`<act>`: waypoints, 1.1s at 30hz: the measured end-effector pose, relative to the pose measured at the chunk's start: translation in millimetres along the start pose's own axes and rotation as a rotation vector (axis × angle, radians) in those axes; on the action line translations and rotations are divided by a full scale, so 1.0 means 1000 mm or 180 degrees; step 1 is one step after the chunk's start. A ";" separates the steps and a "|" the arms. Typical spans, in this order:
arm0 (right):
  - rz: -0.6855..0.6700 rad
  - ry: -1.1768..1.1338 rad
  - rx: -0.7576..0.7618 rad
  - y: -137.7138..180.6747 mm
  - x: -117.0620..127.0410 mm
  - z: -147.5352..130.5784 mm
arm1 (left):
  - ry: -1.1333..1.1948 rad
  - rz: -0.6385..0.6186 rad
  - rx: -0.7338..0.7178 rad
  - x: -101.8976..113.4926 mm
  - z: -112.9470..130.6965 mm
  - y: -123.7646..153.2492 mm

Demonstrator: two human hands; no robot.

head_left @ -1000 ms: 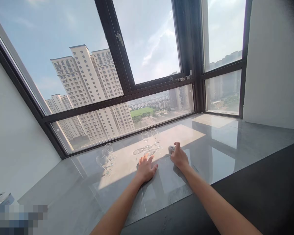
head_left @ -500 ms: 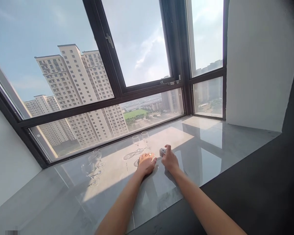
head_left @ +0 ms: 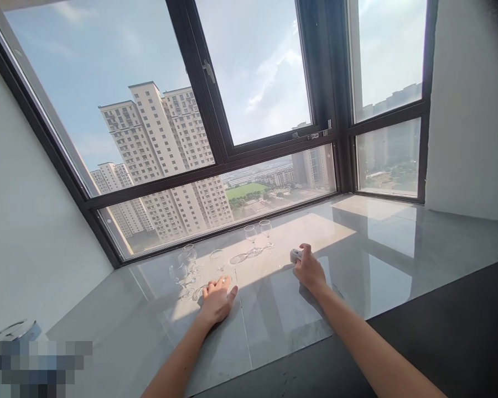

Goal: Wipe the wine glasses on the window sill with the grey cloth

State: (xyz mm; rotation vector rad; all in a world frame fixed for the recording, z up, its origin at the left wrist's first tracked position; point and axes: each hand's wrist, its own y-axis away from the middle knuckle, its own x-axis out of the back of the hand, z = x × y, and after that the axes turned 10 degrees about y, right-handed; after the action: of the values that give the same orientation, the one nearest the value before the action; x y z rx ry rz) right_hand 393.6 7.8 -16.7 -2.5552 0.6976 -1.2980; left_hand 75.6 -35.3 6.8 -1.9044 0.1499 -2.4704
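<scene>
- Right hand (head_left: 310, 270) gripped a grey-white rounded object (head_left: 295, 255).
- Left hand (head_left: 217, 303), lower centre, was at a clear stemmed wineglass (head_left: 217, 260); closure unclear.
- Wineglass seemed fragile, slippery; stem suited pinching.

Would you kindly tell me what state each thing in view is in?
Left hand: fingers at the middle glass's base; grip unclear
Middle glass: upright
Two glasses at left: upright
Two glasses near the window: upright
Right hand: curled around a small pale object
Small pale object: held, partly hidden
Sill: glossy, partly sunlit
Window sash: cannot tell whether fully shut
</scene>
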 end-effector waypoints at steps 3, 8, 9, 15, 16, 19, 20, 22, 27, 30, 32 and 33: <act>0.0021 0.0029 0.0032 0.000 -0.001 0.001 | -0.0019 0.0119 0.0404 0.000 -0.015 -0.038; -0.0078 0.0087 0.0131 0.000 -0.001 0.004 | 0.0036 0.0312 0.0531 -0.002 -0.028 -0.083; -0.0080 0.0095 0.0164 0.000 -0.001 0.004 | 0.0060 0.0316 0.0521 -0.003 -0.030 -0.087; -0.0119 0.0223 0.0228 0.001 -0.002 0.005 | 0.0227 0.0181 0.0592 -0.002 -0.040 -0.095; -0.0137 0.0228 0.0211 0.000 -0.003 0.005 | 0.0236 0.0167 0.0599 -0.001 -0.041 -0.095; -0.0168 0.0208 0.0193 -0.001 -0.004 0.006 | 0.0223 0.0178 0.0629 0.000 -0.041 -0.095; -0.0171 0.0207 0.0199 -0.001 -0.004 0.006 | 0.0213 0.0191 0.0647 0.000 -0.041 -0.095; -0.0168 0.0217 0.0215 -0.001 -0.005 0.007 | 0.0187 0.0222 0.0703 0.000 -0.040 -0.096; -0.0121 0.0190 0.0215 -0.002 -0.007 0.007 | 0.0039 0.0348 0.0808 -0.003 -0.038 -0.094; -0.0126 0.0211 0.0204 -0.003 -0.009 0.006 | -0.0149 0.0690 0.0939 -0.007 -0.032 -0.088; -0.0136 0.0217 0.0220 -0.004 -0.010 0.005 | -0.0122 0.0936 0.1005 -0.011 -0.023 -0.083; -0.0137 0.0206 0.0228 -0.004 -0.011 0.005 | -0.0038 0.0985 0.0987 -0.012 -0.016 -0.080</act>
State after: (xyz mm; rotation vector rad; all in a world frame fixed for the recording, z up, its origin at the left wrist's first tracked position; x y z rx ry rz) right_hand 393.8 16.4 -25.7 -2.4946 0.5995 -1.3990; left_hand 67.1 45.9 -2.0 -1.6308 0.0517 -2.1368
